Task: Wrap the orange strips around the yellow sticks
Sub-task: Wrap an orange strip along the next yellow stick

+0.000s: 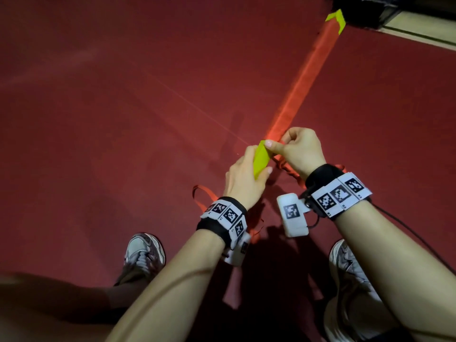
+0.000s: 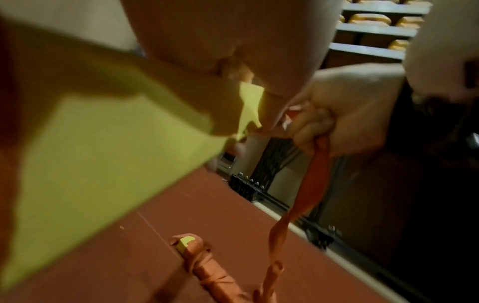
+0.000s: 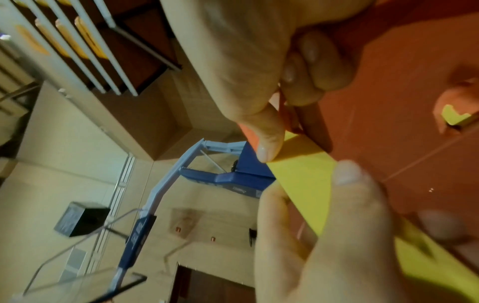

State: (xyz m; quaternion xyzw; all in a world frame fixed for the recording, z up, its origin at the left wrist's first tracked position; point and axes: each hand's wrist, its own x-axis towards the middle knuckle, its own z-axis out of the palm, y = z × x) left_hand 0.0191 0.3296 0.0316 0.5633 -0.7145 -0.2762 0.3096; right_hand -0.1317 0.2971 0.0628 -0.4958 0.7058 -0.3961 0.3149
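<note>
Clearly the wrapping of this stick is only starting: low in the head view's centre, the left hand (image 1: 243, 175) grips the yellow stick (image 1: 261, 160), while the right hand (image 1: 299, 150) pinches the orange strip (image 1: 287, 170) at the stick's upper end. An already wrapped stick (image 1: 304, 79) lies on the red floor (image 1: 123, 107), running toward the upper right. Best, I judge, to keep the strip taut and flat, overlapping each turn so no yellow shows.
</note>
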